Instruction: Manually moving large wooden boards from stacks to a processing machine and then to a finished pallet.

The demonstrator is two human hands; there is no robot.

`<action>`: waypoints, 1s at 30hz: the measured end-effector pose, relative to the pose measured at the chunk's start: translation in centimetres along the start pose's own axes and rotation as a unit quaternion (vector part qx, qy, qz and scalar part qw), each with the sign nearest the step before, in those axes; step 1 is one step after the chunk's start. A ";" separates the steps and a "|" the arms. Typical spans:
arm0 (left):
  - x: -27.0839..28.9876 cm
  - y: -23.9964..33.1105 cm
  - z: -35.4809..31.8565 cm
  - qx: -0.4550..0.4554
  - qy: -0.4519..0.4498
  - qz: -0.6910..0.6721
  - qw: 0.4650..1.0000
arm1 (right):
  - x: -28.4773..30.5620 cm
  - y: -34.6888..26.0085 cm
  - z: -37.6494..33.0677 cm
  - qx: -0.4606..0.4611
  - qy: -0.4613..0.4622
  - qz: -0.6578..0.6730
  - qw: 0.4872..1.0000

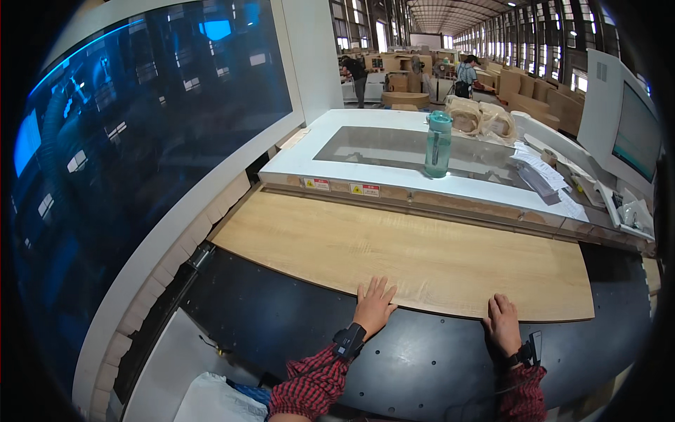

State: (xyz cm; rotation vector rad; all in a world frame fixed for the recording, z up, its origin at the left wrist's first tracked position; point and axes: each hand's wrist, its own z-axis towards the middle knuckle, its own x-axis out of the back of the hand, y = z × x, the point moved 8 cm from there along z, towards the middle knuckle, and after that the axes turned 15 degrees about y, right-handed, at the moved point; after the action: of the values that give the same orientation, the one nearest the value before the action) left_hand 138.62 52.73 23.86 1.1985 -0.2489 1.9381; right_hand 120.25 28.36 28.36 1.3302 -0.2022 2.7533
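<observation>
Bare left hand (373,308) open, fingers spread; bare right hand (502,325) curled, grip unclear. Both rest along long tan wood-grain panel (408,253), presumably steadying it.

Tan wood-grain board (422,253), black table (274,309)

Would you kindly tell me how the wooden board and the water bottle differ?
The board lies flat on the dark table, while the bottle stands upright on the white-framed cover. The board is pale and opaque; the bottle is teal and see-through. The left hand and right hand touch the board, but neither touches the bottle. Both things are longer than they are wide.
</observation>
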 end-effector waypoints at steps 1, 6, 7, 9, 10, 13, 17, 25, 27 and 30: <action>0.5 0.2 -0.5 -0.005 0.016 -0.020 1.000 | 0.1 -0.3 -0.1 0.000 0.002 0.002 1.000; 1.1 -0.1 -0.8 0.009 0.015 -0.057 0.998 | 1.8 -1.1 0.0 -0.042 -0.018 0.009 0.999; 1.2 0.1 -0.8 0.004 0.006 -0.062 0.998 | 1.8 -0.8 -0.3 -0.051 -0.014 0.006 0.999; 1.3 0.1 -0.7 0.003 -0.001 -0.070 0.998 | 1.7 -0.8 -0.7 -0.047 0.004 0.004 0.999; 1.4 0.1 -0.5 0.001 -0.007 -0.073 0.997 | 1.7 -0.8 -0.7 -0.053 0.005 0.011 0.999; 0.9 -0.7 -0.4 0.009 -0.015 -0.096 0.995 | 0.7 -0.7 -0.5 -0.060 -0.003 0.026 0.998; 0.8 -0.8 -0.3 0.005 -0.014 -0.110 0.994 | 0.2 -0.1 -0.5 -0.081 -0.015 0.052 0.995; 1.0 -0.6 0.2 0.011 -0.026 -0.120 0.992 | 0.2 0.6 -0.4 -0.098 0.006 0.084 0.992; 1.0 -0.5 0.2 0.014 -0.032 -0.119 0.992 | 0.3 0.8 -0.5 -0.097 0.012 0.082 0.992; 0.9 -0.6 0.1 0.012 -0.034 -0.120 0.992 | 0.6 1.1 -0.6 -0.104 0.027 0.088 0.990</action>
State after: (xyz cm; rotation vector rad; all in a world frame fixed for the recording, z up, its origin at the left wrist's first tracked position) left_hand 138.95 53.57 24.45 1.2518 -0.1109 1.6977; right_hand 119.31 27.38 28.33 1.2372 -0.6130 2.8084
